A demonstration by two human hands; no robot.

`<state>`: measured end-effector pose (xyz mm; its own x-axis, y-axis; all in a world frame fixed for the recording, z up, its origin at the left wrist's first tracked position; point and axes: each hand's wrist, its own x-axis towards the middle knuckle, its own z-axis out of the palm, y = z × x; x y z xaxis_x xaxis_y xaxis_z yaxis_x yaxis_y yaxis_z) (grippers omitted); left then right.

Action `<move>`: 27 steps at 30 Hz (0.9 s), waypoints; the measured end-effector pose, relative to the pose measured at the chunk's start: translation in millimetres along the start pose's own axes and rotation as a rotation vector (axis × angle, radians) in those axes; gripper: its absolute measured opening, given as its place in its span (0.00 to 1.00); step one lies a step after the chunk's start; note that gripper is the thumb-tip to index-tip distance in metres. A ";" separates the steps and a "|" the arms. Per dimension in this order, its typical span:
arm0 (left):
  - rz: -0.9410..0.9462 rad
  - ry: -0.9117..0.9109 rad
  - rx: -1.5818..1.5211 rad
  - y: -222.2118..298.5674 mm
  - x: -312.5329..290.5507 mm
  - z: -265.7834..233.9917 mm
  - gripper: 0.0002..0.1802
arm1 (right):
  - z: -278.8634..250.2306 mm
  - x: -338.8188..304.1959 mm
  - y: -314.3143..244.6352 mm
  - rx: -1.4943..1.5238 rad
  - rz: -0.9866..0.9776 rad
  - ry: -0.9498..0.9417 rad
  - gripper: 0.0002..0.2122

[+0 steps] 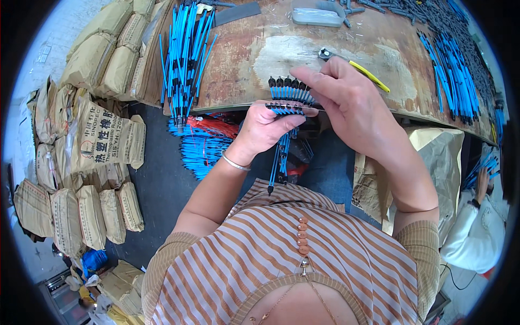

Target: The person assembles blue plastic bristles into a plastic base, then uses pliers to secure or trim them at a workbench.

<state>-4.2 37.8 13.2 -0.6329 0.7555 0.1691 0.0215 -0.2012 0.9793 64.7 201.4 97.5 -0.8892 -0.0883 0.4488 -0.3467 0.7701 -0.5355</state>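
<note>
My left hand is closed around a row of thin blue rods with black tips, held just off the table's near edge. The rods' black ends line up side by side, and a thin straight wire appears to run along the lower row. More blue rods hang below this hand over my lap. My right hand is bent over the row's right end, with its fingers drawn together close to the black tips. What sits between those fingertips is hidden. Yellow-handled pliers lie on the table behind the right hand.
The worn wooden table carries blue rod bundles at left and right, and a clear tray of thin pins. Dark grey pieces heap at the back right. Paper sacks stand left. Another person's sleeve shows right.
</note>
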 end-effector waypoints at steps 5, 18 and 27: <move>0.037 -0.004 -0.106 -2.3 -0.5 -3.3 0.09 | -0.8 3.6 3.0 0.084 -0.013 -0.074 0.17; 0.001 0.004 0.021 1.2 -0.8 -3.1 0.09 | 5.7 8.6 3.6 -0.006 -0.164 0.032 0.13; 0.041 -0.033 0.037 -2.8 -0.4 -2.8 0.09 | 2.8 8.9 0.7 -0.002 -0.163 0.003 0.13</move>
<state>-6.1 36.3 10.1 -0.6048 0.7676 0.2123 0.0758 -0.2099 0.9748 55.7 199.4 99.2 -0.8205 -0.2098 0.5317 -0.4854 0.7471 -0.4542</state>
